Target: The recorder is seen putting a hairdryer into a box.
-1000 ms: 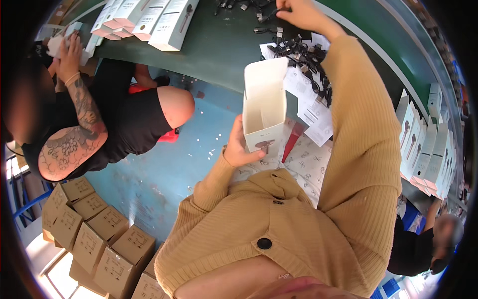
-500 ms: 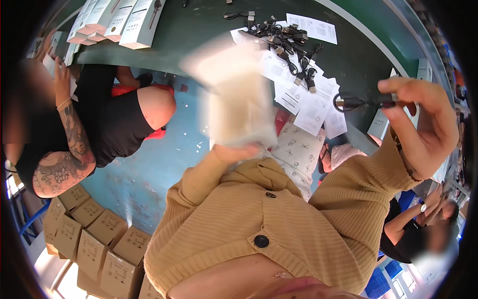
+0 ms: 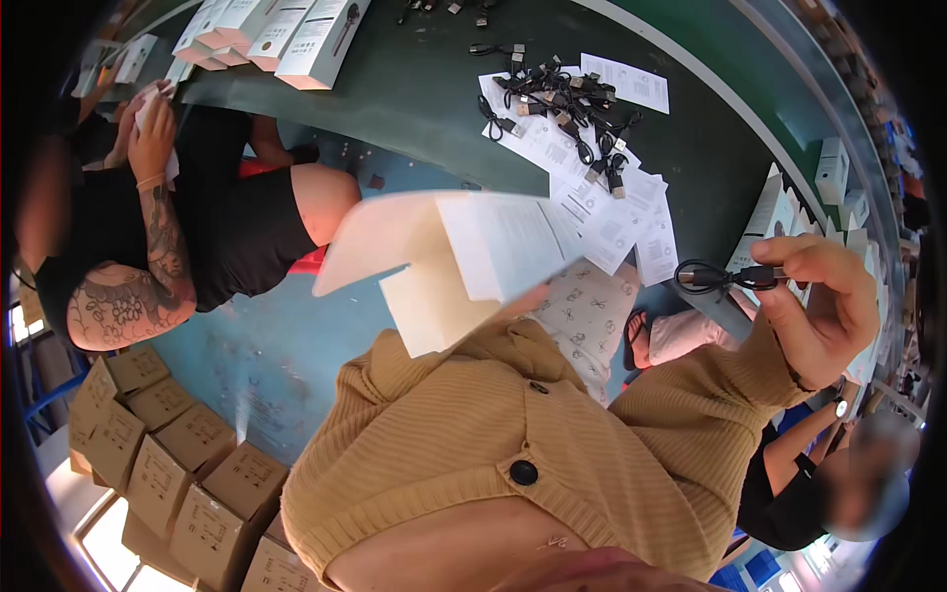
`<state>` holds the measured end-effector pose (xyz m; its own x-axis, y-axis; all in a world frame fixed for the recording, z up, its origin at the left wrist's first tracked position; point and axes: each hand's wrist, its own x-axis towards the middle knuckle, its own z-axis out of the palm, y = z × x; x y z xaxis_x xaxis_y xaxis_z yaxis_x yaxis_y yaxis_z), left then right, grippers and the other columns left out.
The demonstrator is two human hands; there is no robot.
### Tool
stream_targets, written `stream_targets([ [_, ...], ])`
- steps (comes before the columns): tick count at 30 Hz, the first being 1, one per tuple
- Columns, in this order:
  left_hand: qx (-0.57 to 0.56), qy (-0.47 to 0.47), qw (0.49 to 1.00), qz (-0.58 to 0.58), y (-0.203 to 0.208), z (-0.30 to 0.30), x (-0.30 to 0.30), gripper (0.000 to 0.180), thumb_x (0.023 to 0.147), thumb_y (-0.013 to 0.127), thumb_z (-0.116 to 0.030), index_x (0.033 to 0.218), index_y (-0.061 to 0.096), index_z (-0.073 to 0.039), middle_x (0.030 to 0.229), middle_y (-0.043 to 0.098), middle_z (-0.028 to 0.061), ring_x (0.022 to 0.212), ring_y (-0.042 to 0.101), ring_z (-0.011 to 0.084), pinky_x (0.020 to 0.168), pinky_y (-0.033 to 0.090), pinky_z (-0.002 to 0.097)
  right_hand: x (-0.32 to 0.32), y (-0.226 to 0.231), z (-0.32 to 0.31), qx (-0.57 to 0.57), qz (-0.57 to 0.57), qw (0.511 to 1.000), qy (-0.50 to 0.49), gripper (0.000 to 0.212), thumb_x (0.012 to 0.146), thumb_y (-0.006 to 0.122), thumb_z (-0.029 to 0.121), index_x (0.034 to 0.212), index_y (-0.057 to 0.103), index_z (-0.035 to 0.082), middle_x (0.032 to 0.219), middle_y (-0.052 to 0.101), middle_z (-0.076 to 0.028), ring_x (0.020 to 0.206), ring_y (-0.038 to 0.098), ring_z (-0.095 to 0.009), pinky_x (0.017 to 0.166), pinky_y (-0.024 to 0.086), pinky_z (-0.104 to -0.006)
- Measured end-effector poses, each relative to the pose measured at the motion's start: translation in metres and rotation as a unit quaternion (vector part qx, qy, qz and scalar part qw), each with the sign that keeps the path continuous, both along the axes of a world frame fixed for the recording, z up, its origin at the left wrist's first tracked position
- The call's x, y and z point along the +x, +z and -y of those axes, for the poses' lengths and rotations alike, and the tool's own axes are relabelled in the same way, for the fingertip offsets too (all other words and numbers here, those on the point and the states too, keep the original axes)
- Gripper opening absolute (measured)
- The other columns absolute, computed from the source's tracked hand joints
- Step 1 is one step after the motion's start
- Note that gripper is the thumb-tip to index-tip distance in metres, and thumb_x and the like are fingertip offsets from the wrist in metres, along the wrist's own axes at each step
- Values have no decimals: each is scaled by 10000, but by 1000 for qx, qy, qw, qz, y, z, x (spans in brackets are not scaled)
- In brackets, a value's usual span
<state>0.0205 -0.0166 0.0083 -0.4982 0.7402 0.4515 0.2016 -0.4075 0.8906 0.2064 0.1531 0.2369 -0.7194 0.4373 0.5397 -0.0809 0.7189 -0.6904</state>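
In front of my chest, my left hand point(image 3: 531, 300) holds a white cardboard box point(image 3: 508, 242), tilted, with its end flaps spread and its pale inside showing. The box covers most of that hand; only a bit of skin shows at its lower right. Out to the right, my right hand point(image 3: 834, 306) pinches a coiled black USB cable point(image 3: 712, 280) between thumb and fingers, the loop pointing left. Beyond, on the dark green table point(image 3: 424, 128), a pile of similar black cables point(image 3: 567, 99) lies on printed white sheets point(image 3: 617, 222).
White boxes point(image 3: 314, 49) stand in a row at the table's far left, and more white boxes point(image 3: 774, 212) stand at the right. A co-worker with a tattooed arm point(image 3: 158, 237) sits at left. Brown cartons point(image 3: 212, 523) are stacked at lower left. Another person point(image 3: 789, 483) is at lower right.
The box, blurred before, has turned so its printed side faces up right and its flaps point left. My right hand has come down slightly, still with the cable.
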Motion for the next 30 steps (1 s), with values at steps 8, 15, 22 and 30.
stream_targets([
  [8,-84,-41,982,163,-48,7,3,558,755,732,-154,1193,392,-95,1149,483,198,1029,509,298,893,433,400,-11,8,3,117,-9,985,124,250,579,738,-57,783,593,-53,722,652,-196,608,654,-242,449,405,-246],
  [15,50,-49,996,47,-80,56,-28,440,810,670,-213,1153,437,-66,1161,492,176,1043,507,278,887,427,378,-4,6,14,85,-63,994,37,281,589,748,-43,813,579,-39,712,646,-237,489,583,-201,407,365,-247],
  [22,-503,-147,851,-30,61,15,-41,557,742,746,-193,1156,400,-55,1073,487,164,1015,493,261,838,442,359,-25,11,25,172,4,970,174,236,592,723,-46,798,611,-25,772,676,-174,408,471,-145,376,344,-234],
  [30,67,87,986,-123,-24,19,-15,865,503,903,-141,1183,368,-110,1104,452,157,1017,486,257,846,438,357,-65,-3,53,234,51,951,197,253,578,709,1,816,639,45,875,688,-119,428,467,-145,386,333,-257],
])
